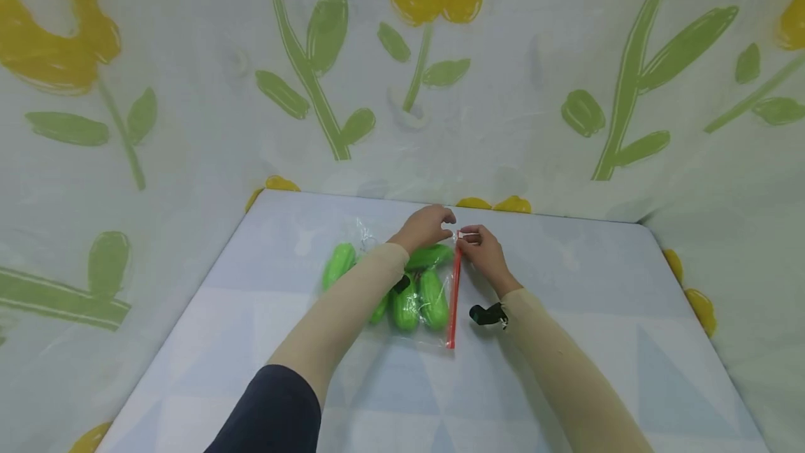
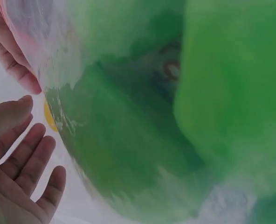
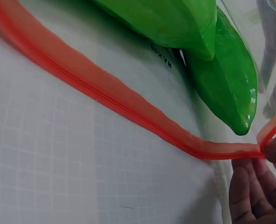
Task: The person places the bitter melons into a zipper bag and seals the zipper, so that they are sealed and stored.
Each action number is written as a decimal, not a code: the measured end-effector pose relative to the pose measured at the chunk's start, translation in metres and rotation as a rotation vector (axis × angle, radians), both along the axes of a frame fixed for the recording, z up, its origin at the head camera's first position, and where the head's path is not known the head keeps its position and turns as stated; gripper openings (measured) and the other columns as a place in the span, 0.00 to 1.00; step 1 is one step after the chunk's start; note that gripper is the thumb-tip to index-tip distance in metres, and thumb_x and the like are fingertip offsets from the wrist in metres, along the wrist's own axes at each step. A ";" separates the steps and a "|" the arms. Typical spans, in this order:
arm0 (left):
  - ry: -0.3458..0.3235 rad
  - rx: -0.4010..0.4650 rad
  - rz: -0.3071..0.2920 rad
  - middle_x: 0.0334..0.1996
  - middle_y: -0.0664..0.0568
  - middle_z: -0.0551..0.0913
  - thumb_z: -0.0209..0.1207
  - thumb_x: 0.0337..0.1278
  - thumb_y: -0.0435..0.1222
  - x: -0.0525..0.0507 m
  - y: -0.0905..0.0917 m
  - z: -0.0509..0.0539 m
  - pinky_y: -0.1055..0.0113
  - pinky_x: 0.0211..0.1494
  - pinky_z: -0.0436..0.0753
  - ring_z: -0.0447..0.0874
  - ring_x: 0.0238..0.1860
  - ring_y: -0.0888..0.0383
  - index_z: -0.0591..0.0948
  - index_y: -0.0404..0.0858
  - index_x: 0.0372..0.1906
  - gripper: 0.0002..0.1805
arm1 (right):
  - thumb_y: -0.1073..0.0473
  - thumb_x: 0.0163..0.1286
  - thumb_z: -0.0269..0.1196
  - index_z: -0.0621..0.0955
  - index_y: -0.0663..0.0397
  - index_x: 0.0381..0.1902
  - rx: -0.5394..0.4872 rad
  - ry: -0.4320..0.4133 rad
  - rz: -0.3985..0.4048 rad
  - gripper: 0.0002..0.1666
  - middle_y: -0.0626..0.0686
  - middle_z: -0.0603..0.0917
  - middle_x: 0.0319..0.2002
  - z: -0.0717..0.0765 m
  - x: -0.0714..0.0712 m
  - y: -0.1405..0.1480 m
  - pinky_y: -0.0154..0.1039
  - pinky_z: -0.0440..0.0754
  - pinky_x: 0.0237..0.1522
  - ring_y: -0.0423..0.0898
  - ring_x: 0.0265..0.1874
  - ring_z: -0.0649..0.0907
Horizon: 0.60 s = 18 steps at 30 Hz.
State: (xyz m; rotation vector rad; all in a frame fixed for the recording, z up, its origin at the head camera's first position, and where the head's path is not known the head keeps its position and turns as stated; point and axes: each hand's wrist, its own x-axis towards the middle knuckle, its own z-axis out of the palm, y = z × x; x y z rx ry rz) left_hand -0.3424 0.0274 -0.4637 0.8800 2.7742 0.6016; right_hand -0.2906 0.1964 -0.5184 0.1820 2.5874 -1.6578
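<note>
A clear plastic zip bag [image 1: 393, 342] with a red zip strip [image 1: 453, 299] lies on the table and holds several long, glossy green vegetable-like pieces [image 1: 434, 303]. At the strip's far end, my right hand [image 1: 487, 256] pinches the bag's corner between thumb and fingers; in the right wrist view the red strip [image 3: 128, 108] bends up into these fingers. Beside that corner, my left hand [image 1: 424, 228] hovers over the bag's far side, its fingers loosely bent. The left wrist view shows the left hand [image 2: 24, 172] with nothing in its grasp, close to the bag's edge.
The white and pale-blue table [image 1: 566, 264] extends around the bag, mostly to its right and front. Behind and beside it hangs a white cloth [image 1: 490, 110] printed with yellow flowers. A small black device [image 1: 488, 314] sits at the right wrist.
</note>
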 end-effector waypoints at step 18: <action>-0.128 0.218 0.040 0.49 0.49 0.86 0.59 0.72 0.32 0.001 0.009 -0.010 0.61 0.60 0.80 0.82 0.53 0.55 0.81 0.40 0.53 0.10 | 0.56 0.74 0.65 0.77 0.59 0.56 -0.211 0.030 -0.037 0.18 0.57 0.86 0.45 -0.007 0.002 0.004 0.32 0.86 0.41 0.42 0.39 0.84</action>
